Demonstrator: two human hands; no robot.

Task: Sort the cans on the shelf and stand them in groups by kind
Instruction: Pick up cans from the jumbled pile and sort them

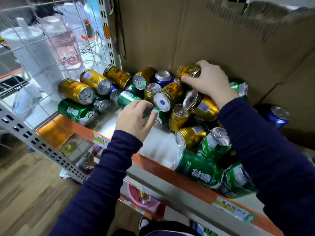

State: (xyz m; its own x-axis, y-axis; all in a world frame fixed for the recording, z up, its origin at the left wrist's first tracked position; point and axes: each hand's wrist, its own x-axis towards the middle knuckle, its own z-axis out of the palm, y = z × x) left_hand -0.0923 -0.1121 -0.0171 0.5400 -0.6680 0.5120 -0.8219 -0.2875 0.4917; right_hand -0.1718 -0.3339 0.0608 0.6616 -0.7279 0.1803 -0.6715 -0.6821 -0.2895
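Note:
Gold, green and blue cans lie jumbled on the shelf [105, 126]. My right hand [211, 80] grips a gold can [186, 70] at the back of the pile, near the cardboard. My left hand [134, 118] hovers over a green can [161, 116] in the middle, its fingers loosely curled and its fingertips touching the can. Several gold cans [76, 90] lie on their sides at the left, with a green can [75, 110] in front of them. More green cans [199, 167] lie at the front right. A blue can [163, 78] lies at the back.
Cardboard boxes [213, 40] form the back wall and right side. A wire grid panel [51, 40] closes the left end. The shelf's orange front edge [170, 174] carries paper labels. Another blue can [277, 116] lies at the far right. Lower shelves hold packaged goods.

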